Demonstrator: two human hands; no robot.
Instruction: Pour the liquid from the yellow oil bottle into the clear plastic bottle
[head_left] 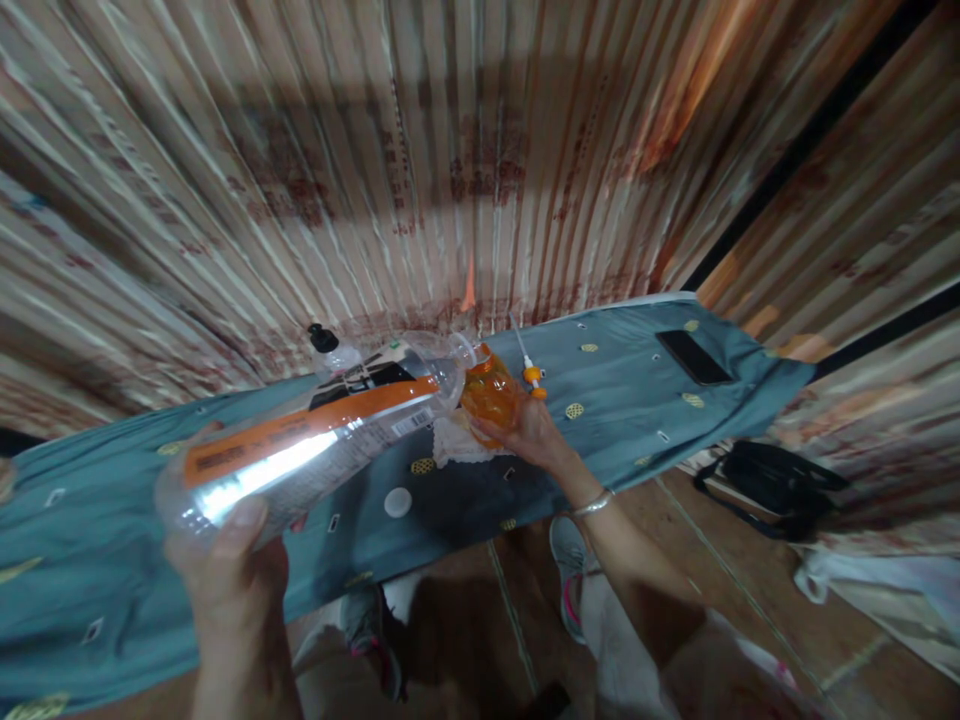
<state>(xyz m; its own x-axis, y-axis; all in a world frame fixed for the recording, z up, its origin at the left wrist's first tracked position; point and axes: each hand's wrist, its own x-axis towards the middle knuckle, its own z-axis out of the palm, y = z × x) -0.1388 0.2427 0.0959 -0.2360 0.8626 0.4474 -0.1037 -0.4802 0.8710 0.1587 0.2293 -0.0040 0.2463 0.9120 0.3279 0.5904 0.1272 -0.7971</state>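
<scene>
Bottle tipped to orange container over the ironing board (645, 360)

Left hand (225, 570) grips the clear bottle's (315, 440) slick, light base; right hand (525, 430) clasps the small orange container (489, 395), probably rigid, near the far edge.

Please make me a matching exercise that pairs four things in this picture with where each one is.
Things:
1. bottle
2. orange jar
3. phone
4. white cap

Places:
A. lying flat near the far right end of the blue cloth
B. lying loose on the cloth, below the bottle
C. held tilted in the left hand
D. gripped by the right hand

Pairs: 1-C, 2-D, 3-A, 4-B
</scene>
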